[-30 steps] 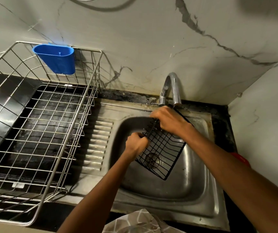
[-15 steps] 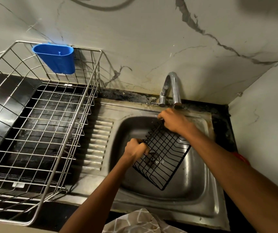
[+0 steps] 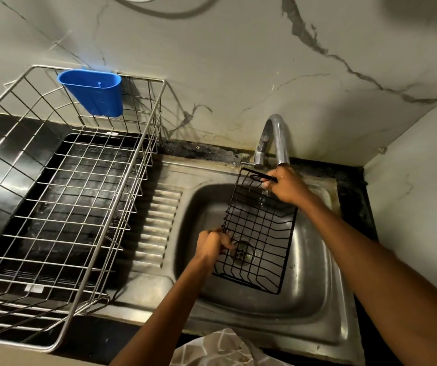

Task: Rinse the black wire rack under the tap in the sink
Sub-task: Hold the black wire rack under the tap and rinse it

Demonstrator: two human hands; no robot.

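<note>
Your left hand fingers clench the black wire rack at its left edge, your right hand grips its top under the tap, mid-frame over the sink.

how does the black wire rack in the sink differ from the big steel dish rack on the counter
The black wire rack is small and dark-coated; the steel dish rack is much larger and bare shiny metal. The black one is held tilted over the sink by the left hand and right hand; the steel one sits flat on the counter, carrying a blue plastic cup. Both are open wire grids holding no dishes.
</note>
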